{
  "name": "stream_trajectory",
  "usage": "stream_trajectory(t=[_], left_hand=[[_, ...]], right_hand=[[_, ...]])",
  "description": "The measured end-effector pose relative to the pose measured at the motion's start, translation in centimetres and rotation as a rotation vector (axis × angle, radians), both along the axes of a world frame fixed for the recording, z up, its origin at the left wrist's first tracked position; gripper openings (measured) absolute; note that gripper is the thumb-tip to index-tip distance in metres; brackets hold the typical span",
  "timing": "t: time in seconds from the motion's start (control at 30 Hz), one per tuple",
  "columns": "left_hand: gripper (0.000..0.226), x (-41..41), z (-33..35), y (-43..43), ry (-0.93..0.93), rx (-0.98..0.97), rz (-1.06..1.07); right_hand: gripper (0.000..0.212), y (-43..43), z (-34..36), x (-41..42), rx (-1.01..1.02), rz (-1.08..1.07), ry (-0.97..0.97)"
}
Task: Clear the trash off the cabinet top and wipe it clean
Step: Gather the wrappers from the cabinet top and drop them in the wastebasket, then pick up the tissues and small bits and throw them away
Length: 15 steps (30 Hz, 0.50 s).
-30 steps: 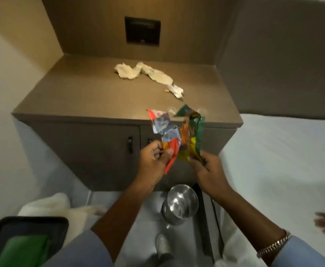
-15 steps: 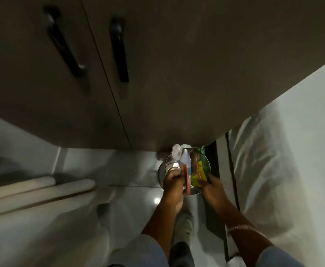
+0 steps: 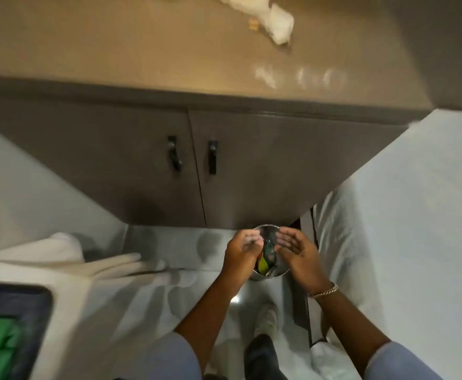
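A small steel bin point(image 3: 267, 230) stands on the floor at the foot of the cabinet. Colourful snack wrappers point(image 3: 265, 263) lie inside it. My left hand point(image 3: 242, 249) and my right hand point(image 3: 297, 249) hover just above the bin's rim, one on each side, fingers loose and holding nothing. On the brown cabinet top point(image 3: 114, 45) a crumpled white tissue point(image 3: 271, 16) lies at the upper right with a small tan scrap point(image 3: 253, 24) beside it. Pale smears or crumbs point(image 3: 301, 78) show near the top's front edge.
The cabinet has two doors with black handles point(image 3: 212, 157). A white bed point(image 3: 402, 215) lies to the right. White cloths point(image 3: 68, 259) and a dark tray holding something green point(image 3: 2, 330) are at the lower left. My shoe point(image 3: 265, 319) is on the glossy floor.
The wrappers have left my hands and now lie in the bin. Both hands have opened above it. The view has tilted back up and shows the cabinet top again.
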<state>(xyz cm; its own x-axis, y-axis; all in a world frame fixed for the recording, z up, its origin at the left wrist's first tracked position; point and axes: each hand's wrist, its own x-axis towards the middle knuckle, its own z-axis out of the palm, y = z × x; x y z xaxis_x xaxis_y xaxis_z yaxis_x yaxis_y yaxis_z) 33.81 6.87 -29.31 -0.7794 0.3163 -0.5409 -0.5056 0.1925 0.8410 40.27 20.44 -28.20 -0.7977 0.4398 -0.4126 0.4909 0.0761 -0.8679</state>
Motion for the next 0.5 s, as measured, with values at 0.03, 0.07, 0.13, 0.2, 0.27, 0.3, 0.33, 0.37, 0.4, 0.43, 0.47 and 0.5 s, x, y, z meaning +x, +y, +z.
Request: stream_trajectory(t=[0.03, 0.07, 0.13, 0.2, 0.27, 0.3, 0.33, 0.37, 0.4, 0.43, 0.47, 0.5], left_hand=[[0.018, -0.8, 3.8, -0.5, 0.072, 0.032, -0.025], [0.019, -1.7, 7.5, -1.1, 0.142, 0.077, -0.036], [0.022, -4.5, 14.6, -2.1, 0.295, 0.17, -0.002], [0.022, -7.8, 20.2, -2.2, 0.411, 0.209, 0.071], [0.016, -11.6, 25.0, -1.9, 0.544, 0.194, 0.131], [0.013, -13.7, 26.7, -1.6, 0.615, 0.161, 0.144], [0.011, -15.7, 27.9, -1.4, 0.673, 0.117, 0.144], [0.011, -17.9, 28.7, -1.2, 0.728, 0.064, 0.143], [0.015, -20.2, 29.2, -1.0, 0.776, -0.004, 0.146], [0.02, -22.6, 29.3, -0.9, 0.82, -0.089, 0.151], [0.027, -25.1, 29.2, -0.7, 0.858, -0.181, 0.161], [0.034, -27.4, 28.9, -0.7, 0.887, -0.27, 0.175]], right_hand=[[0.039, -0.7, 3.8, -0.9, 0.007, 0.02, 0.063], [0.039, -1.2, 7.5, -1.8, 0.014, 0.038, 0.133], [0.04, -1.9, 14.4, -4.2, 0.076, 0.071, 0.292], [0.039, -1.7, 19.2, -7.2, 0.145, 0.087, 0.423], [0.036, -1.2, 23.4, -10.8, 0.259, 0.088, 0.511], [0.035, -0.8, 25.1, -12.9, 0.338, 0.091, 0.543], [0.035, -0.2, 26.1, -15.1, 0.423, 0.09, 0.564], [0.036, 0.7, 27.1, -17.6, 0.534, 0.095, 0.557], [0.038, 1.6, 27.8, -20.2, 0.651, 0.114, 0.52], [0.04, 2.8, 28.1, -22.8, 0.757, 0.145, 0.452], [0.042, 4.1, 28.1, -25.3, 0.836, 0.193, 0.366], [0.041, 5.2, 28.0, -27.3, 0.888, 0.257, 0.262]])
